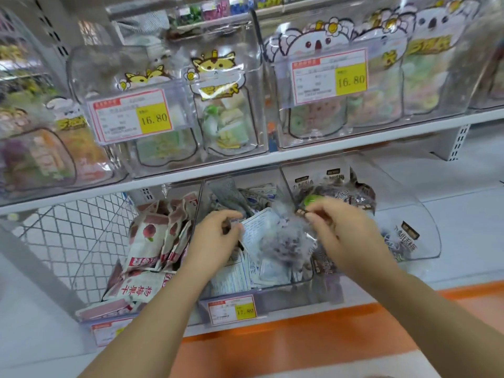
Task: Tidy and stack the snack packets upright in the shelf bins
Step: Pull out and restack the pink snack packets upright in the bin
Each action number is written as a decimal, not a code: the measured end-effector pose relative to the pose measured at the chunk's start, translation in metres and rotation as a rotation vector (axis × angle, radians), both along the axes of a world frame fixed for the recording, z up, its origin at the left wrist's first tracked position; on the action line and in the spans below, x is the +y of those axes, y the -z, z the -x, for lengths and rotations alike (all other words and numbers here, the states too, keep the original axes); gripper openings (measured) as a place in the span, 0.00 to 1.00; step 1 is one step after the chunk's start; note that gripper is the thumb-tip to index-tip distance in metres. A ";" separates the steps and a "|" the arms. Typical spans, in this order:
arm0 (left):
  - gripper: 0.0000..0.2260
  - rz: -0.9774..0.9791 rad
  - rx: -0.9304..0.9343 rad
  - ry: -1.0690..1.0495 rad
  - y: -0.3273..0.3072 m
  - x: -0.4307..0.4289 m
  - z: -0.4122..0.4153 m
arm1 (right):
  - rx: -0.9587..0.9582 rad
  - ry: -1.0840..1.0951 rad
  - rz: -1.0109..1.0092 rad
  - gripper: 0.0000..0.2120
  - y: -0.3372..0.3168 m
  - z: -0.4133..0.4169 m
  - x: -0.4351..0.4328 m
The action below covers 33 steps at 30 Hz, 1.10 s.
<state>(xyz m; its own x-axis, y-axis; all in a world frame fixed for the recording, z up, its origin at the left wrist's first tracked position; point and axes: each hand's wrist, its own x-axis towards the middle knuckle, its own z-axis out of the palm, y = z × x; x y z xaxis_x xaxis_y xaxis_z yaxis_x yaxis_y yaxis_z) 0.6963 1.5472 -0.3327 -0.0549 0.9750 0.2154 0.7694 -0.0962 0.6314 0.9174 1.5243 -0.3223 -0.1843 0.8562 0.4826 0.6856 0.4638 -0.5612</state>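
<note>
Both hands reach into the middle clear bin (283, 285) on the lower shelf. My left hand (215, 238) curls its fingers round the left edge of a pale packet with a printed back label (259, 230). My right hand (335, 230) pinches the top of a blurred purple-speckled packet (286, 241) held above the bin. More white-backed packets (237, 276) lie flat and jumbled beneath. The left bin holds pink and white fruit packets (144, 241), some leaning, some fallen flat. The right bin (425, 241) holds dark plum packets (351, 197).
The upper shelf (245, 165) carries clear bins of cartoon-animal pouches with yellow 16.80 price tags (154, 118). A wire mesh panel (76, 236) stands at the lower left. An orange floor strip (300, 347) runs below the shelf front. A price tag (231, 309) hangs on the middle bin.
</note>
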 end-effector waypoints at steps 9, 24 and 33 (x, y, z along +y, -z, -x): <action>0.08 -0.125 0.052 0.085 -0.030 -0.004 -0.060 | 0.275 0.354 0.055 0.05 0.010 -0.079 0.014; 0.18 -0.002 0.422 0.509 -0.018 0.071 -0.202 | -0.048 0.318 -0.027 0.10 0.025 -0.129 0.021; 0.17 0.123 0.449 0.421 -0.001 0.110 -0.233 | 0.234 0.334 0.012 0.07 0.037 -0.156 0.029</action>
